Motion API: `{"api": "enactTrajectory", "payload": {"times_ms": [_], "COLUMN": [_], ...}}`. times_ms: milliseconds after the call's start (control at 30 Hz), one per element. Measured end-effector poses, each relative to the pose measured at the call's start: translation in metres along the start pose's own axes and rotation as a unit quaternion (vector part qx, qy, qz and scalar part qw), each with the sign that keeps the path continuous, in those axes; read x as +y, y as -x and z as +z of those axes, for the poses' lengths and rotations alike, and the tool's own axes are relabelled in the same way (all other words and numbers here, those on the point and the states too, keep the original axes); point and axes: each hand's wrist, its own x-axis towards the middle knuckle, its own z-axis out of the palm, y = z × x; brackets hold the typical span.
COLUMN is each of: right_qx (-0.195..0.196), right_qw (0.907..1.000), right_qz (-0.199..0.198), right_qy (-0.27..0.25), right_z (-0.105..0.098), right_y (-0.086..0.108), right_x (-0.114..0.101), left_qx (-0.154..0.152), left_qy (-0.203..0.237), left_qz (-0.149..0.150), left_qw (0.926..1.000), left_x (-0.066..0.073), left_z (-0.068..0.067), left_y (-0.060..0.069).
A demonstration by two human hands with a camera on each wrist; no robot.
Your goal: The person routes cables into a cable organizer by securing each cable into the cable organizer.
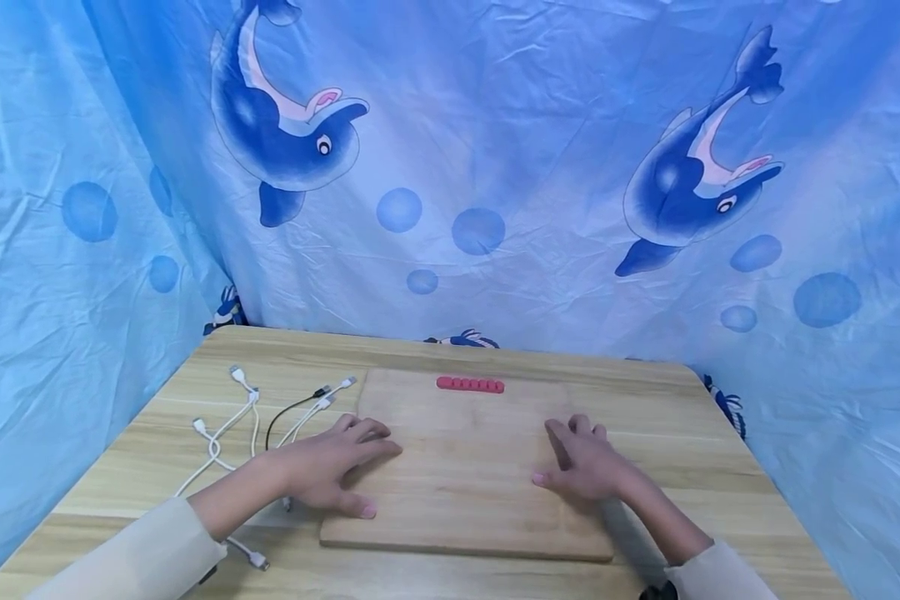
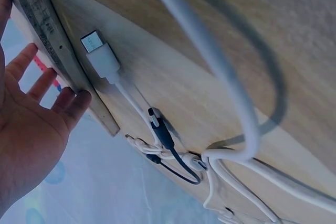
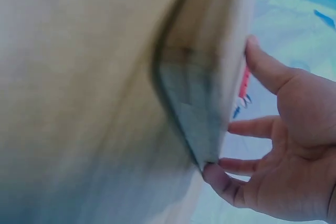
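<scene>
A flat wooden board lies on the table, with a red notched strip near its far edge. On the board's left side rests my left hand, fingers spread and holding nothing. My right hand touches the board's right side with its fingers loosely bent. The left wrist view shows the left fingertips against the board's side edge. In the right wrist view, the right fingertips meet the board near its corner.
White charging cables spread over the table left of the board, partly under my left forearm. A black cable lies among them. A blue dolphin-print curtain surrounds the wooden table.
</scene>
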Motion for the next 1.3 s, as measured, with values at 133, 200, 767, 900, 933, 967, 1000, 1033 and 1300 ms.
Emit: {"api": "enactTrajectory", "payload": {"times_ms": [133,200,767,900,933,967,1000,1033,1300], "right_qx": [-0.027,-0.036,-0.059,-0.057,-0.055,-0.054,-0.053,-0.052,-0.055], "right_qw": [0.9986,0.9961,0.9803,0.9796,0.9798,0.9797,0.9797,0.9797,0.9778], "right_qz": [-0.044,-0.079,-0.098,-0.094,-0.092,-0.095,-0.097,-0.1,-0.108], "right_qy": [-0.009,-0.009,-0.161,-0.168,-0.169,-0.168,-0.167,-0.166,-0.171], "right_z": [-0.011,-0.016,-0.032,-0.032,-0.032,-0.032,-0.032,-0.032,-0.031], "right_y": [0.002,0.004,-0.006,-0.006,-0.006,-0.007,-0.007,-0.008,-0.014], "right_x": [0.007,0.011,0.057,0.058,0.058,0.058,0.057,0.057,0.054], "left_qx": [-0.001,-0.002,0.0,0.0,0.0,0.0,0.0,-0.001,0.036], "left_qy": [0.003,0.001,-0.002,-0.004,-0.007,-0.008,-0.009,-0.008,-0.025], "left_qz": [0.005,0.007,0.005,0.012,0.014,0.016,0.019,0.02,-0.013], "left_qw": [1.0,1.0,1.0,0.9999,0.9999,0.9998,0.9998,0.9998,0.999], "left_x": [-0.001,0.0,0.0,0.0,0.0,0.0,-0.001,-0.002,-0.022], "left_z": [0.002,0.002,0.003,0.001,0.0,0.0,-0.002,-0.003,-0.017], "left_y": [-0.001,-0.002,-0.007,-0.007,-0.007,-0.007,-0.007,-0.006,-0.009]}}
